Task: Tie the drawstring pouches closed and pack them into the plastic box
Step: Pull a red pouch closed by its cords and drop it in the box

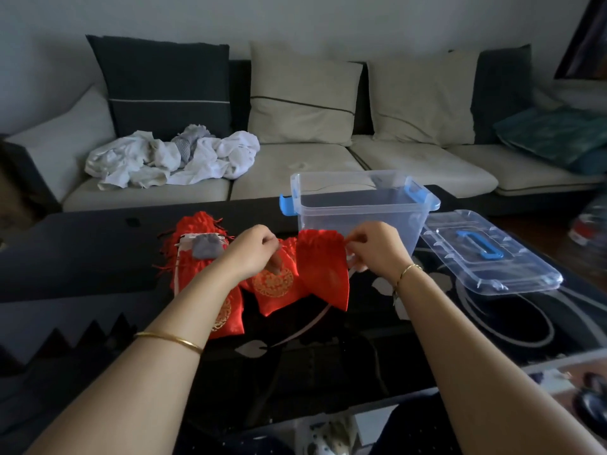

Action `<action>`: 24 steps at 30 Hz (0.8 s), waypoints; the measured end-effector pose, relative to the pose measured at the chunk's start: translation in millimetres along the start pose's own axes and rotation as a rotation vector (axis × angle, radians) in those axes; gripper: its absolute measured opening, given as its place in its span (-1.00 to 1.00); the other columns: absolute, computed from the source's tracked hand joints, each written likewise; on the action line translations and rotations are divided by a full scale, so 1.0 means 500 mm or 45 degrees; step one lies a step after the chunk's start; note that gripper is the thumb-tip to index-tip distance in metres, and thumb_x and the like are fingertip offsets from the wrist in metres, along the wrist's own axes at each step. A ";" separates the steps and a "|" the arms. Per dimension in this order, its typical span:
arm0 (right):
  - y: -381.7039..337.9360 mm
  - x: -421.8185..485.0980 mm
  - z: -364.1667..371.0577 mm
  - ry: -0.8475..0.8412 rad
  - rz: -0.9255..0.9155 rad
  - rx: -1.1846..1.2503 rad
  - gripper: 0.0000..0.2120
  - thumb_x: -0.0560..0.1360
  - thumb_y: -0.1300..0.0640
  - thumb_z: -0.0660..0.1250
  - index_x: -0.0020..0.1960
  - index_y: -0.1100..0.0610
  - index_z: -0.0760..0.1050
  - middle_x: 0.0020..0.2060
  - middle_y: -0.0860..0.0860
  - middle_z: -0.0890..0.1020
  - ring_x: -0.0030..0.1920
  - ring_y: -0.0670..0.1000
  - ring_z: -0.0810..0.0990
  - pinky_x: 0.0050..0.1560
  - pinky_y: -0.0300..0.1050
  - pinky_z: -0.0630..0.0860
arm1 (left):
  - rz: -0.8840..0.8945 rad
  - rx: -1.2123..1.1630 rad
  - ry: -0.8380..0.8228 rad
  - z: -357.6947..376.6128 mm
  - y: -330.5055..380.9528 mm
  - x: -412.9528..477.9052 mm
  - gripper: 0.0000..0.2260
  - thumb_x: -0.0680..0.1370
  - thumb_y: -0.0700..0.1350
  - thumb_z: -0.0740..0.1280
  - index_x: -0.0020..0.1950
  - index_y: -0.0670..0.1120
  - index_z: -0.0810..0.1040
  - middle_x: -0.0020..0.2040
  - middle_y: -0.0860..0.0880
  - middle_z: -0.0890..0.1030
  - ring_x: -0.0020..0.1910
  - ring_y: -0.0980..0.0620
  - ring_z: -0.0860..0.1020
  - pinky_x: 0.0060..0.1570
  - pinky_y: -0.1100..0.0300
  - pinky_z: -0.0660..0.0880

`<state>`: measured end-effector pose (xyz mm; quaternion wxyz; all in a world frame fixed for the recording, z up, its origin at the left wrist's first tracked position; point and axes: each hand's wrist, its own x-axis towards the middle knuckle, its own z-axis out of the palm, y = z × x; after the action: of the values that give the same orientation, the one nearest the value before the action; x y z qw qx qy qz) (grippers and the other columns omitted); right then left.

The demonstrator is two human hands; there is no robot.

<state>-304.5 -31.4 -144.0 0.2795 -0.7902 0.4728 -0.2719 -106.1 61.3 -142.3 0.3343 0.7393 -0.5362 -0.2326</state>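
Early stage: left hand (253,254) and right hand (374,247) pinch the drawstrings of one red satin pouch (323,267); the clear plastic box (361,218) holds none, others wait on the worktop (98,257).

A home living room: a long sofa (295,165) with pale seat pads runs along a plain wall, backed by dark and cream cushions (303,96). A crumpled heap of white and grey laundry (170,159) lies on its left seat, with folded teal fabric (555,133) at its right end. In front stands a low black glass coffee table (98,251) with a flower pattern, and a dark framed picture (584,37) shows at upper right
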 end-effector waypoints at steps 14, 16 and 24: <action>-0.001 -0.005 -0.005 0.081 0.026 0.144 -0.88 0.53 0.24 0.25 -0.07 0.14 0.57 -0.28 0.07 0.63 -0.38 0.06 0.66 -0.49 -0.31 0.49 | -0.419 -0.820 -0.274 0.022 0.010 -0.007 -0.80 0.59 -0.10 0.26 -0.13 -0.20 0.54 -0.45 -0.02 0.46 -0.50 0.07 0.49 -0.42 0.23 0.53; 0.002 -0.006 -0.005 0.084 0.041 0.193 -0.88 0.54 0.24 0.25 -0.06 0.15 0.57 -0.27 0.09 0.64 -0.35 0.10 0.67 -0.50 -0.30 0.48 | -0.446 -0.832 -0.365 0.027 0.012 -0.006 -0.77 0.58 -0.06 0.27 -0.16 -0.19 0.55 -0.48 -0.02 0.45 -0.50 0.07 0.48 -0.44 0.24 0.52; 0.017 -0.003 -0.007 0.112 0.095 0.210 -0.84 0.55 0.29 0.20 -0.01 0.23 0.56 -0.26 0.18 0.65 -0.32 0.12 0.67 -0.38 -0.18 0.54 | -0.408 -0.714 -0.225 0.011 0.009 -0.002 -0.83 0.59 -0.16 0.27 -0.20 -0.14 0.52 -0.26 -0.05 0.55 -0.28 0.06 0.54 -0.27 0.21 0.44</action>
<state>-312.9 -34.4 -147.7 0.3326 -0.7336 0.4897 -0.3338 -113.2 60.0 -142.7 0.4359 0.6705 -0.3551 -0.4840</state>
